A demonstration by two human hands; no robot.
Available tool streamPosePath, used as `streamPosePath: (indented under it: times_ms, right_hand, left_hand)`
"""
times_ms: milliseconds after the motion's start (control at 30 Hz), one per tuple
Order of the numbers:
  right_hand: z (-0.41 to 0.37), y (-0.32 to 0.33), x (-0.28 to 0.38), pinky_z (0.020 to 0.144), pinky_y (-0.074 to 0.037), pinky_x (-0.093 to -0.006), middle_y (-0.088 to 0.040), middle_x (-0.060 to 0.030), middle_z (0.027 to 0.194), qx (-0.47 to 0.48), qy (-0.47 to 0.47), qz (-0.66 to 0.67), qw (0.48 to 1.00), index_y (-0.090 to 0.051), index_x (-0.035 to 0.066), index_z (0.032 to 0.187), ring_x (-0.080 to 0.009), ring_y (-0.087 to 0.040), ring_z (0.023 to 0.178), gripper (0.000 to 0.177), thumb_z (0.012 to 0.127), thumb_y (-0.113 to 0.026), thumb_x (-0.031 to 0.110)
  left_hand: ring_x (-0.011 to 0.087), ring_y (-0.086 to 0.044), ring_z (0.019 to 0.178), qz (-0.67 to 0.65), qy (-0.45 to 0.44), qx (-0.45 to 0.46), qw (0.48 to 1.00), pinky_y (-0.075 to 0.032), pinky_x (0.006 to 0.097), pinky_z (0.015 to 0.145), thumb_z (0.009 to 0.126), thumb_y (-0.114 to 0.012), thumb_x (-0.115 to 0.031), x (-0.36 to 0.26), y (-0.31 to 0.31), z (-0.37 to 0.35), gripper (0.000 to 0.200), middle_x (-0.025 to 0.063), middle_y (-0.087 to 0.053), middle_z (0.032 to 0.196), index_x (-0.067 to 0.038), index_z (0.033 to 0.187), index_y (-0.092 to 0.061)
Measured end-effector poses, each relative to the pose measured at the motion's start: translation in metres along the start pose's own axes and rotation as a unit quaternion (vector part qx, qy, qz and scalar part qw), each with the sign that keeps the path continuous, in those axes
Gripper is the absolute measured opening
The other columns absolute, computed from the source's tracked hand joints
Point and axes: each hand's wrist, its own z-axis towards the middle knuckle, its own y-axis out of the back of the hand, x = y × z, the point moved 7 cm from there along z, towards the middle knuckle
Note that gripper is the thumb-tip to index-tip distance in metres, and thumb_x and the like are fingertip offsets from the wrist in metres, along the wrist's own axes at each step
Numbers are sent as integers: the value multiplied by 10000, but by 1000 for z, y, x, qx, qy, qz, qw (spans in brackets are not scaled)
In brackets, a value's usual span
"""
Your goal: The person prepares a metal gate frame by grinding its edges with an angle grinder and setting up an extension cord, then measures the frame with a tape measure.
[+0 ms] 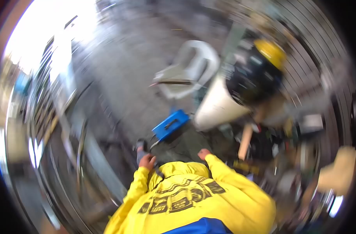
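Observation:
My left hand (pixel 147 161) is low in front of my body, its fingers curled. What it holds, if anything, is too blurred to make out. Right beside it shows a dark grey and black shape (pixel 141 150), which looks like a shoe and lower leg. My right hand (pixel 203 154) hangs at the right front of my yellow top, closed like a fist with nothing visible in it. Ahead of both hands, a blue box-shaped machine (pixel 171 124) with a black handle sits on the floor, a cable (pixel 154 144) trailing from its near end towards my left hand.
A white plastic chair (pixel 205 66) stands beyond the blue machine, with a thin rod (pixel 172 82) across its seat. To the right are a large white cylinder (pixel 219 107) and a black drum shape with a yellow top (pixel 270 52). Long metal bars (pixel 96 156) line the left; clutter fills the right.

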Motion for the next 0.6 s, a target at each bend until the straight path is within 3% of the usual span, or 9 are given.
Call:
streamPosePath:
  times_ms: [67, 167, 233, 267, 300, 367, 400, 500, 600]
  right_hand:
    - [15, -21, -9, 888, -472, -450, -629, -239, 1041, -23, -76, -15, 997, -665, -14, 945, -397, -591, 1010, 341, 784, -554, 266]
    - [-26, -5, 26, 850, -495, -447, -629, -244, 1036, -108, -199, 132, 965, -677, -12, 934, -394, -605, 987, 364, 789, -548, 296]
    - [10, -62, 30, 800, -507, -454, -659, -217, 940, -100, -183, 129, 970, -696, 10, 860, -394, -629, 896, 296, 754, -584, 262]
    - [8, -75, 68, 780, -511, -448, -667, -208, 881, -33, -28, -43, 998, -703, 20, 852, -391, -638, 842, 281, 749, -583, 253]
    - [-13, -66, 81, 768, -512, -450, -671, -201, 858, -54, -56, 18, 997, -707, 26, 840, -372, -646, 827, 281, 731, -595, 260]
    - [-45, -57, 99, 755, -506, -458, -667, -214, 822, -97, -74, 89, 988, -706, 24, 806, -366, -650, 806, 275, 709, -587, 252]
    - [-29, -78, 99, 759, -500, -452, -659, -224, 840, -95, 42, 16, 994, -701, 20, 800, -378, -638, 813, 268, 716, -554, 228]
    - [-85, -50, 67, 748, -495, -413, -674, -153, 884, -216, -93, 273, 933, -683, 42, 828, -331, -638, 820, 253, 742, -576, 255]
    - [-130, -68, 6, 774, -495, -400, -681, -135, 887, -251, -143, 344, 893, -683, 70, 887, -319, -640, 860, 255, 782, -595, 285]
  left_hand:
    - [252, -671, 775, 10, -29, 26, 999, -508, 357, 716, 817, -649, -286, 23, 8, 39, 276, 152, -682, 825, -27, 910, -665]
    - [288, -670, 822, 62, -21, 133, 989, -496, 356, 748, 827, -635, -249, 59, 20, 88, 279, 174, -686, 874, 6, 938, -657]
    - [290, -666, 844, 46, -64, 175, 981, -490, 356, 758, 847, -603, -225, 93, 27, 108, 268, 189, -683, 902, 17, 950, -654]
    - [287, -661, 829, 69, -96, 152, 981, -485, 354, 753, 846, -580, -203, 82, 42, 104, 253, 184, -685, 888, 12, 951, -659]
    - [286, -655, 810, 128, -125, 212, 961, -479, 353, 746, 822, -574, -185, 98, 39, 111, 250, 174, -689, 880, 7, 956, -663]
    - [319, -652, 816, 105, 5, 237, 966, -472, 371, 738, 784, -597, -211, 113, 38, 119, 282, 198, -680, 883, 7, 950, -660]
    - [393, -634, 848, 209, -9, 232, 950, -470, 400, 732, 788, -610, -271, 113, 35, 123, 331, 244, -657, 894, 16, 947, -652]
    - [436, -612, 886, 342, -80, 315, 882, -476, 456, 759, 779, -594, -410, 90, 0, 121, 445, 263, -644, 872, -1, 941, -666]
    - [415, -629, 901, 416, -113, 301, 851, -490, 457, 834, 740, -593, -416, 51, -46, 116, 409, 246, -656, 904, -46, 867, -714]
